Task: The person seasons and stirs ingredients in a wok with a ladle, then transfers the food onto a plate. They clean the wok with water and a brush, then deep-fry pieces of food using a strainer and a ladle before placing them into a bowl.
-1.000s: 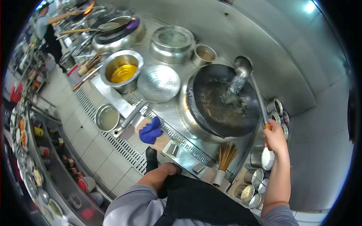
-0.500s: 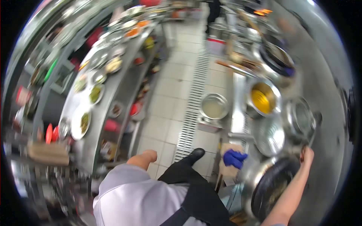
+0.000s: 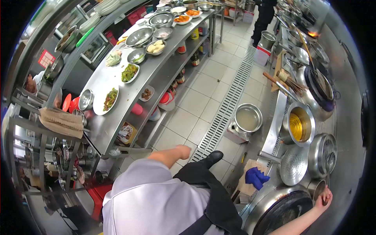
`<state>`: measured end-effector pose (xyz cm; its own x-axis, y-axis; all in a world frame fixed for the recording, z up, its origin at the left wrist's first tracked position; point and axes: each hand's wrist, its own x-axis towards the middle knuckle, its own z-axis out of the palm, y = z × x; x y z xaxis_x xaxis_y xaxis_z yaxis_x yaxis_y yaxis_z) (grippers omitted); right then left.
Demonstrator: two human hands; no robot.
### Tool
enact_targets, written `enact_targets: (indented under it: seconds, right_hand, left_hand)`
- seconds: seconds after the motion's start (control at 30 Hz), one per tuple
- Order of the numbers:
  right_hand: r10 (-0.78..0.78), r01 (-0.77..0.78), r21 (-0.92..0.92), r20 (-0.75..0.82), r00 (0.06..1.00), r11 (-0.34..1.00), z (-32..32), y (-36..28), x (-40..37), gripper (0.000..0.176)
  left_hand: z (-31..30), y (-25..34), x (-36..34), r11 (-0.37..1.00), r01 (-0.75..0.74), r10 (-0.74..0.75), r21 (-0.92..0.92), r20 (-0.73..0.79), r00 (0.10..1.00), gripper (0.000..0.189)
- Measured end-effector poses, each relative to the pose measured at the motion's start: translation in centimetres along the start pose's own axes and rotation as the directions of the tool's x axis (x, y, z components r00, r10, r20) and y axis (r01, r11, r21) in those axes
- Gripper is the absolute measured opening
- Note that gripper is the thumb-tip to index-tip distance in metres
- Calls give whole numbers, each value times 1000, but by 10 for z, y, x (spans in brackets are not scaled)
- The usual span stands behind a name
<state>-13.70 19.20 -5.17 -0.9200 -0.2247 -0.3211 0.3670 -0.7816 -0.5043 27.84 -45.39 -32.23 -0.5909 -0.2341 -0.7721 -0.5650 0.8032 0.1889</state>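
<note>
My right hand [image 3: 326, 197] grips the long-handled steel ladle [image 3: 331, 159], now swung from the round black wok [image 3: 282, 214] to the wide steel pot [image 3: 318, 156], leaving the wok unstirred; my left hand [image 3: 183, 151] looks curled, contents unclear.

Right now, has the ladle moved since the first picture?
Yes. The ladle, in the right hand, has left the wok; its bowl is now at the silver pot beside the strainer.
</note>
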Motion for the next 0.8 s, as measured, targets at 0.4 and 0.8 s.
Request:
enact_targets:
  seconds: [0.4, 0.8]
  right_hand:
    - [-177, 190, 114, -115, 977, 975, 62, 108, -318, 53]
    - [-432, -194, -623, -702, 566, 758, 13, 181, -432, 27]
  left_hand:
    - [192, 267, -8, -3, -960, 560, 279, 796, 229, 39]
    - [261, 276, 15, 263, -835, 266, 483, 796, 544, 49]
